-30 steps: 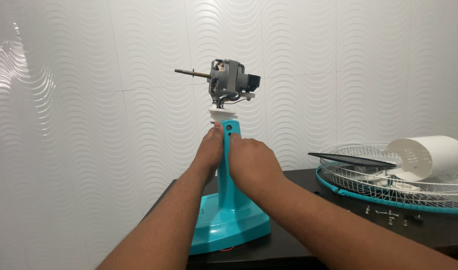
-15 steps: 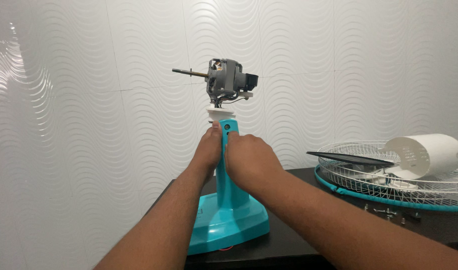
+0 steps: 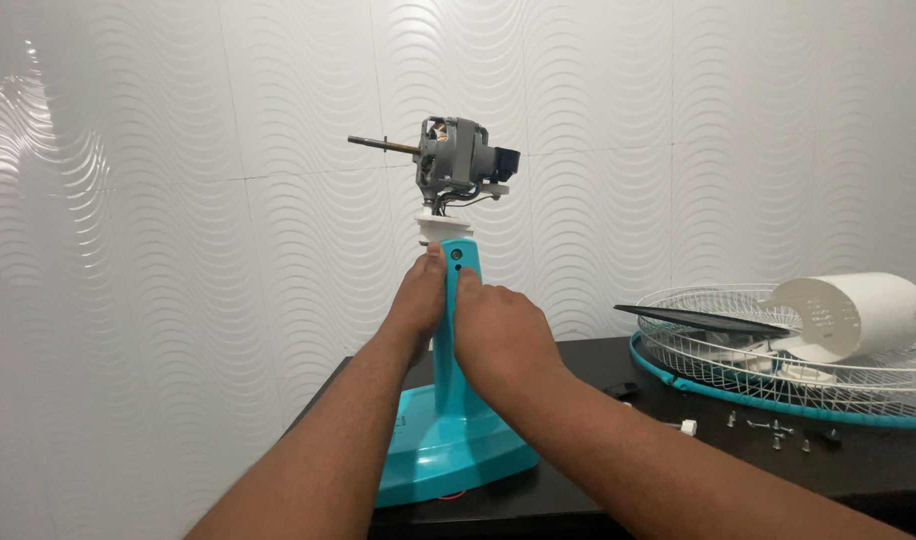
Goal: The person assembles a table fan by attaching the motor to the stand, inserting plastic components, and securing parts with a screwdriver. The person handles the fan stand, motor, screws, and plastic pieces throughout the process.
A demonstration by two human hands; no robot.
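At the near left corner of the dark bench [image 3: 878, 470] stands the turquoise fan stand [image 3: 456, 400], upright on its wide base. Both hands are on its column. The left hand [image 3: 418, 305] wraps the column from the 9 o'clock side with closed fingers, the thumb pointing up along it. The right hand [image 3: 498, 335] covers the column from the 3 o'clock side, the forefinger stretched up toward two small dark holes near the top; whether its other fingers really grip behind the column, I cannot tell.

On top of the column, at 12 o'clock from the hands, sits the bare grey motor [image 3: 458, 160] on a white neck, its thin shaft pointing to 9 o'clock.

At 3 o'clock, well apart, a white wire grille [image 3: 678, 305] with a turquoise rim lies flat. A dark blade and a white motor cover [image 3: 863, 312] rest on it. Several small screws [image 3: 778, 432] lie loose on the bench near the rim.

The stand looks top-heavy and its base is close to the bench edge, so a strong push from the hands could tip it. An arm sweeping right could also scatter the screws.
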